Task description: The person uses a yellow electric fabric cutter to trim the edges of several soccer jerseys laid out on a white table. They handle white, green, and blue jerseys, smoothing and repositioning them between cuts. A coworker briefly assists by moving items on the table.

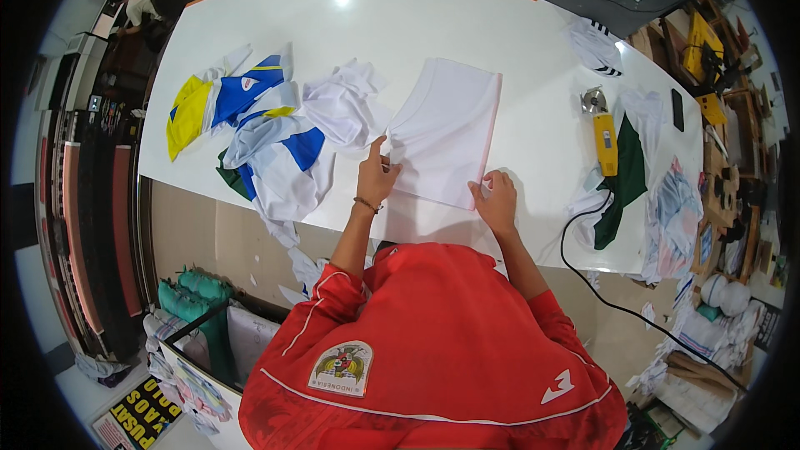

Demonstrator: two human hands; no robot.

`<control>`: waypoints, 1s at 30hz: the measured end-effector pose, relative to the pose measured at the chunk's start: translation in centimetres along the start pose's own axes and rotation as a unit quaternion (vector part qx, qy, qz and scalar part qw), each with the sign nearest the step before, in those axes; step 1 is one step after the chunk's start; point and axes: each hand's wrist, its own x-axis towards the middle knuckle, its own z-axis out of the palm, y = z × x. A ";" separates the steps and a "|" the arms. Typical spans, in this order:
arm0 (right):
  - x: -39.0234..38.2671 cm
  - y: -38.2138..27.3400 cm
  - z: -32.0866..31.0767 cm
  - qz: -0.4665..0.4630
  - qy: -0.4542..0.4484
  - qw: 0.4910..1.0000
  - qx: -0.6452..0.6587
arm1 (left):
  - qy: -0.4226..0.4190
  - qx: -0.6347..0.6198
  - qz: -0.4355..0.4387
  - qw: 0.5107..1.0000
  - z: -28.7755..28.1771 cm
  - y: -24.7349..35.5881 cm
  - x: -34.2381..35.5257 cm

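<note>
A white fabric panel (446, 129) lies flat on the white table in front of me, with a pale pink strip down its right edge and a curved upper left side. My left hand (377, 175) rests at the panel's left edge, index finger stretched out and thumb apart. At the lower right corner, my right hand (497, 200) has thumb and bent fingers closed around the panel's edge. Just left of the panel sits a crumpled white cloth (343, 104). A heap of blue, white and yellow fabric pieces (267, 129) spreads farther left.
On the right lie a yellow electric cutter (606, 143) with a round blade and black cord (608, 296), dark green fabric (627, 192), white striped cloth (596, 46) and a black phone (677, 110). A bin (179, 350) stands below the table (517, 25). Another person (154, 0) is at far left.
</note>
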 end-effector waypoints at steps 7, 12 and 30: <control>-0.5 -0.2 0.2 -0.009 0.008 1.000 -0.013 | -0.023 0.034 0.019 0.999 -0.8 -1.3 -0.7; -0.8 -0.3 0.2 -0.002 0.008 1.000 -0.027 | -0.022 0.066 -0.020 0.997 -1.1 -0.1 -1.7; 0.5 -3.1 -5.7 0.163 -0.048 0.892 0.419 | 0.060 -0.301 -0.047 0.951 -1.1 10.2 -4.9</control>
